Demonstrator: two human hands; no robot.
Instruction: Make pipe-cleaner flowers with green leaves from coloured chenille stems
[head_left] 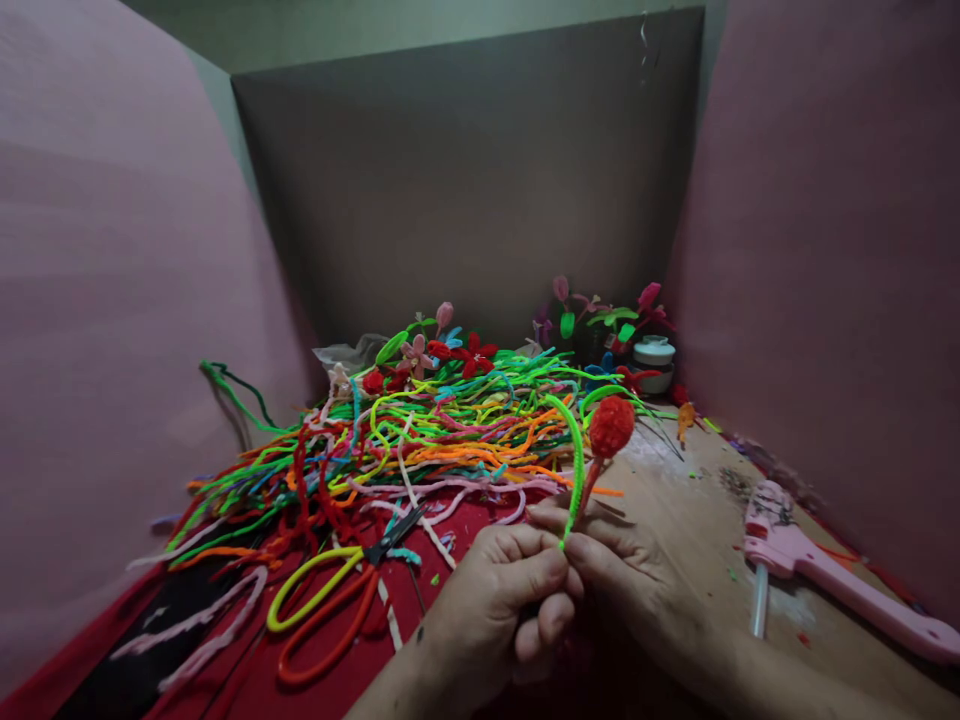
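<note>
Low in the middle of the head view, my left hand is closed, its thumb and index finger pinching the base of a bright green pipe-cleaner leaf. The leaf arches upward, bent over at its tip. My right hand is closed against it, thumb near the same spot. From behind its fingers rises a pipe-cleaner flower with a round, fuzzy red head and a reddish stem. The lower end of the stem is hidden by the fingers. To the left of my hands lie scissors with yellow and red handles.
A large heap of coloured pipe cleaners spreads across the red cloth. Finished flowers stand behind it. At the right are a pink glue gun and a white-lidded jar. Panels enclose the table.
</note>
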